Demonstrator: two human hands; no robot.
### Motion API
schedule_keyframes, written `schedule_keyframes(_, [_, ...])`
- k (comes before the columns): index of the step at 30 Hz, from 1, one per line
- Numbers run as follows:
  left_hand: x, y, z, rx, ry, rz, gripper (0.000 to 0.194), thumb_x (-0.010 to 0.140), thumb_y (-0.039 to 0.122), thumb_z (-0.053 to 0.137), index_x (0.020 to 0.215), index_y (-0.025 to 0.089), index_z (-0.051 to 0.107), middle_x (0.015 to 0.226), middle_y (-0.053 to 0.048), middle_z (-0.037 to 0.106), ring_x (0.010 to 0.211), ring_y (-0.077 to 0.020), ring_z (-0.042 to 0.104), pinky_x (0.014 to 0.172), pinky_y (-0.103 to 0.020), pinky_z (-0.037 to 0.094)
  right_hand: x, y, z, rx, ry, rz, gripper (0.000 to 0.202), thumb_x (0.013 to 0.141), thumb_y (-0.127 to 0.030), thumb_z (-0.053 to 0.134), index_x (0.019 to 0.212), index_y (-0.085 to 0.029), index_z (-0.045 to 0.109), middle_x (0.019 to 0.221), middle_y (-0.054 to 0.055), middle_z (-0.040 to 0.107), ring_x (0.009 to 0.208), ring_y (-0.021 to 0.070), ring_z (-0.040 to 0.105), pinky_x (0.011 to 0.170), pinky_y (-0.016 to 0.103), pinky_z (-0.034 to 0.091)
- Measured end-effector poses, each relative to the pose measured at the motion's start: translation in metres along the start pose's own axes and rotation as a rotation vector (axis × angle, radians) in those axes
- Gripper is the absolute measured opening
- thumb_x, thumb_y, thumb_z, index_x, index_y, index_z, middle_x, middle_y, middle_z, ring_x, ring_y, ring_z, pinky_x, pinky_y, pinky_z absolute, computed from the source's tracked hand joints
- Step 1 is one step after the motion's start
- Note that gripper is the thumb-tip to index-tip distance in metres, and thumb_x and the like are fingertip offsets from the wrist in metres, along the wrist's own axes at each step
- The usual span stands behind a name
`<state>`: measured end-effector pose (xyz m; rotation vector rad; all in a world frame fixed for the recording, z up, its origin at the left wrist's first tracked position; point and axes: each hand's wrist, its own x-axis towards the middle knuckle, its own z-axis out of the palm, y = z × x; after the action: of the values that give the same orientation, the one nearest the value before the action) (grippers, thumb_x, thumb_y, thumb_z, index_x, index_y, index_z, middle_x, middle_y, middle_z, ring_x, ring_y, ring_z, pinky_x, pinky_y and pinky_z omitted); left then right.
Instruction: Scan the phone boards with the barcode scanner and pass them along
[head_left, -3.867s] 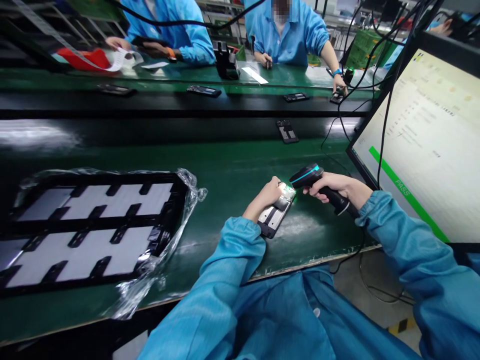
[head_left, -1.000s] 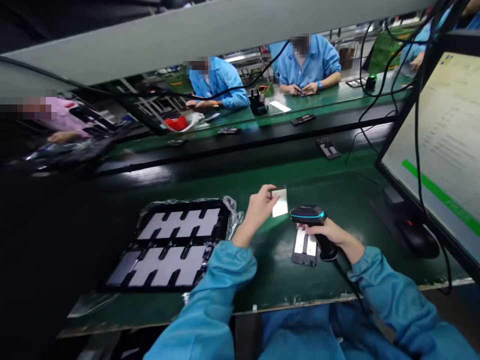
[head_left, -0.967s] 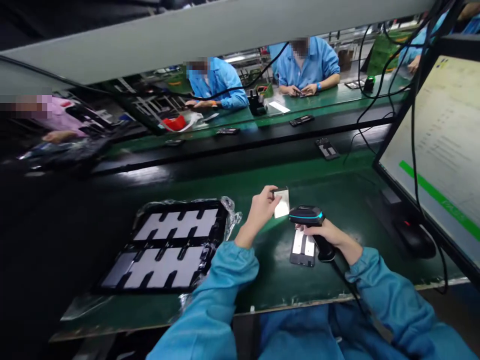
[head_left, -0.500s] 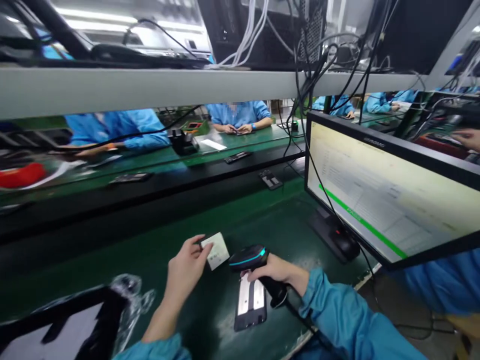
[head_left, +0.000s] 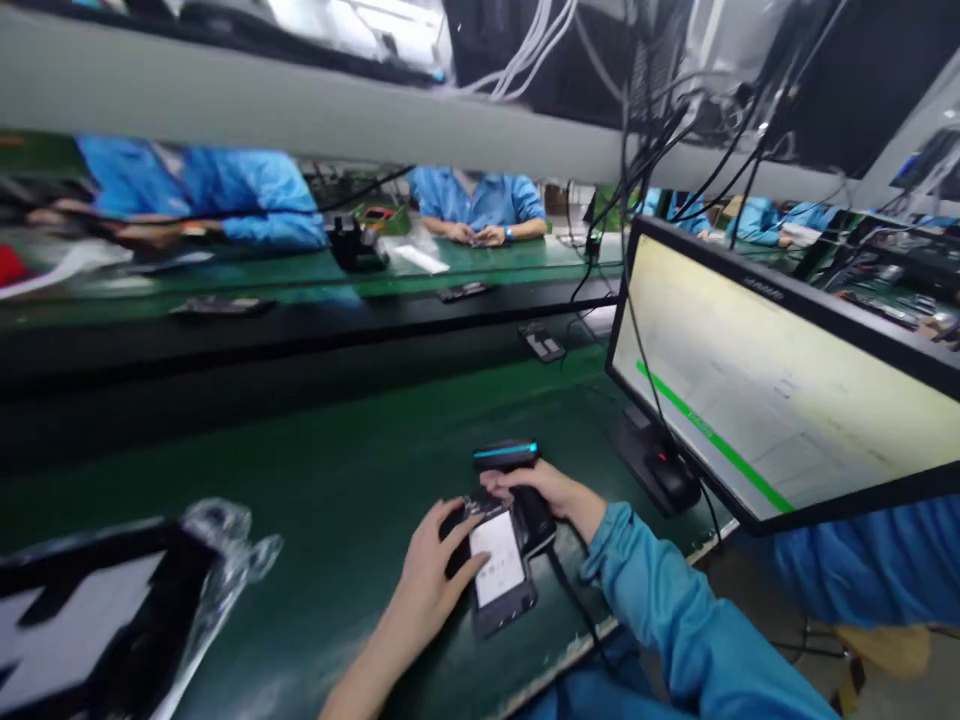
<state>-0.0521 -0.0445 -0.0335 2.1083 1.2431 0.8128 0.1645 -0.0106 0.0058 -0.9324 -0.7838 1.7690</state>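
Note:
My left hand [head_left: 430, 570] presses a white rectangular piece [head_left: 497, 559] down into a dark phone frame [head_left: 501, 574] that lies on the green bench mat [head_left: 330, 500]. My right hand [head_left: 546, 487] grips the handle of a black barcode scanner [head_left: 507, 456] with a cyan stripe, held just beyond the frame, its head level above the mat. Both sleeves are blue.
A monitor [head_left: 780, 380] with a green bar stands at the right, a mouse [head_left: 664, 468] before it. A black tray in clear wrap [head_left: 105, 600] lies at the left. Phone parts [head_left: 543, 343] rest on the dark conveyor; other people in blue work across it.
My left hand brought the white piece down from the air onto the phone frame. The scanner drew back slightly, and my view tipped further up and to the right.

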Motion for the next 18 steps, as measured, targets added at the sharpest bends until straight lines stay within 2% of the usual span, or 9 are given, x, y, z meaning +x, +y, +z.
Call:
schedule_keyframes(3, [-0.029,0.017,0.007,0.072,0.065,-0.099,0.060,0.085,0.042,0.062,0.140,0.020,0.051,0.156,-0.019,0.033,0.150,-0.0414,0.016,0.115,-0.067,0.019,-0.026,-0.003,-0.005,0.008,0.050,-0.011,0.028,0.059,-0.027,0.087,0.082,-0.014,0.075,0.081,0.004,0.072,0.085,0.0213,0.066,0.087,0.035,0.050])
schedule_keyframes(5, [-0.047,0.038,0.020,0.001,0.125,-0.233,0.074,0.088,0.038,0.058,0.153,0.017,0.028,0.160,-0.022,0.025,0.151,-0.0389,0.011,0.117,-0.066,0.015,-0.052,-0.002,-0.015,0.028,0.100,-0.013,0.029,0.066,-0.027,0.085,0.092,-0.018,0.075,0.098,0.004,0.074,0.100,0.0214,0.065,0.097,0.035,0.046])
schedule_keyframes(6, [-0.053,0.050,0.029,-0.071,0.145,-0.284,0.076,0.089,0.037,0.057,0.154,0.016,0.023,0.160,-0.022,0.025,0.151,-0.0377,0.014,0.118,-0.064,0.017,-0.065,0.000,-0.019,0.032,0.120,0.000,0.032,0.069,-0.027,0.084,0.099,-0.020,0.075,0.107,0.004,0.073,0.108,0.0217,0.063,0.101,0.036,0.044])
schedule_keyframes(8, [-0.055,0.068,0.046,-0.233,0.194,-0.355,0.074,0.089,0.034,0.058,0.153,0.017,0.025,0.156,-0.022,0.032,0.148,-0.0349,0.027,0.118,-0.058,0.024,-0.090,0.007,-0.023,-0.005,0.130,0.034,0.034,0.071,-0.029,0.085,0.103,-0.020,0.075,0.113,0.006,0.072,0.114,0.0252,0.061,0.105,0.042,0.043])
schedule_keyframes(10, [-0.045,0.071,0.057,-0.352,0.295,-0.442,0.068,0.088,0.034,0.060,0.147,0.016,0.032,0.145,-0.021,0.046,0.137,-0.0320,0.045,0.113,-0.053,0.035,-0.105,0.017,-0.019,-0.040,0.128,0.034,0.036,0.071,-0.029,0.086,0.105,-0.020,0.075,0.113,0.007,0.073,0.115,0.0269,0.062,0.109,0.047,0.040])
schedule_keyframes(12, [-0.020,0.057,0.060,-0.393,0.349,-0.517,0.060,0.086,0.035,0.061,0.139,0.017,0.041,0.130,-0.018,0.059,0.122,-0.0293,0.058,0.106,-0.048,0.043,-0.104,0.028,-0.014,-0.029,0.142,-0.006,0.037,0.070,-0.031,0.087,0.104,-0.020,0.076,0.109,0.006,0.074,0.112,0.0273,0.063,0.110,0.048,0.039])
schedule_keyframes(14, [0.025,0.029,0.054,-0.376,0.317,-0.507,0.052,0.083,0.033,0.064,0.130,0.016,0.049,0.120,-0.015,0.064,0.112,-0.0276,0.063,0.100,-0.044,0.047,-0.090,0.031,-0.014,0.011,0.172,-0.057,0.038,0.069,-0.034,0.087,0.103,-0.019,0.076,0.106,0.007,0.074,0.111,0.0286,0.064,0.110,0.050,0.039])
schedule_keyframes(16, [0.088,0.000,0.041,-0.280,0.306,-0.481,0.051,0.080,0.029,0.066,0.126,0.014,0.052,0.119,-0.015,0.065,0.109,-0.0265,0.064,0.097,-0.040,0.049,-0.076,0.025,-0.020,0.036,0.204,-0.086,0.043,0.068,-0.038,0.088,0.103,-0.018,0.076,0.109,0.010,0.074,0.114,0.0310,0.062,0.109,0.052,0.038])
schedule_keyframes(18, [0.161,-0.021,0.023,-0.125,0.340,-0.529,0.057,0.078,0.025,0.067,0.130,0.009,0.048,0.118,-0.017,0.065,0.107,-0.0266,0.065,0.092,-0.037,0.051,-0.071,0.017,-0.029,0.054,0.236,-0.092,0.047,0.067,-0.040,0.089,0.105,-0.017,0.075,0.115,0.012,0.072,0.119,0.0333,0.060,0.110,0.053,0.037])
